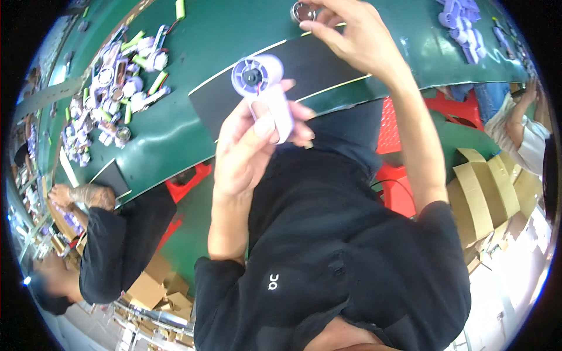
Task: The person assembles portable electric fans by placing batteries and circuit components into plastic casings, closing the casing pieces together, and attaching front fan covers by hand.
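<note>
Green surface [158, 134], black mat [328, 70] at its near edge, parts pile [105, 76] to the left, purple casings [462, 29] upper right. Main risk: red wire [260, 88] looks exposed beside the hub [252, 76]; a snag or a shifting thumb could tug or pinch it. Fan [274, 96] is held up one-handed, so a loose grip could let it twist or drop, especially if its head gets pushed. Left hand [243, 152] is clamped on the fan's handle, thumb in front, fingers round the far side; head sticks out beyond them. Right hand [360, 44] is well apart from the fan, thumb and fingers at a round part [303, 13]; can't tell if gripped.
</note>
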Motion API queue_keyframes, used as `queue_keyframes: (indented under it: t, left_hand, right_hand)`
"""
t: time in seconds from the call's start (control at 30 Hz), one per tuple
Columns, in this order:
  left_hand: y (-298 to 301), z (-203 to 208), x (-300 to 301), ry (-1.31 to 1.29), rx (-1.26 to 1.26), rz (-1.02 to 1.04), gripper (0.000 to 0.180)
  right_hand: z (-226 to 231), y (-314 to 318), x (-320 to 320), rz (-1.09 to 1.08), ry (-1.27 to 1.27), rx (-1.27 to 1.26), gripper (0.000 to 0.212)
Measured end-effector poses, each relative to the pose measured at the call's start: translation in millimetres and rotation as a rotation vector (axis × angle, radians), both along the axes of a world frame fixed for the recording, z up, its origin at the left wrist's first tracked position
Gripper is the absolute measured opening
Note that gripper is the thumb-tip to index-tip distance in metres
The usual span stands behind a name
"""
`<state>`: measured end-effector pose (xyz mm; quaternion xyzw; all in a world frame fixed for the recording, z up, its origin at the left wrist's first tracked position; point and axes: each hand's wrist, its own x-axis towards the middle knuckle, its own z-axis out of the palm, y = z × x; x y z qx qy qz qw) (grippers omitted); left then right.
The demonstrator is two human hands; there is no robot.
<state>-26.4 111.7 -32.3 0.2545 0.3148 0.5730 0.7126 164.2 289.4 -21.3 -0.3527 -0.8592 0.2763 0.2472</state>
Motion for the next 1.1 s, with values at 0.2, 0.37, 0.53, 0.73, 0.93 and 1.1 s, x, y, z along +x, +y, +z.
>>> queue_keyframes:
  t: [0.2,0.37,0.53,0.73,0.93,1.1]
  left_hand:
    - [2.8,27.4,-1.4,0.39,-0.022,0.071,0.042]
    - [13.9,44.7,4.6,0.475,0.032,0.117,0.064]
    - [15.7,61.2,10.2,0.473,0.02,0.054,0.065]
    - [13.4,53.8,14.9,0.43,0.084,0.034,0.064]
    - [11.3,57.0,13.5,0.414,0.036,0.046,0.061]
    - [10.3,53.4,10.0,0.445,0.079,0.058,0.06]
  right_hand:
    - [18.7,-39.3,26.5,0.07,0.718,-0.591,0.038]
    - [25.3,-44.2,35.3,0.161,0.808,-0.618,0.041]
    - [33.5,-45.6,43.4,0.169,0.842,-0.657,0.042]
    - [35.4,-44.8,47.7,0.306,0.993,-0.8,0.048]
    - [28.9,-61.6,43.4,0.384,1.359,-1.255,0.073]
    - [30.6,-62.0,43.1,0.425,1.357,-1.242,0.072]
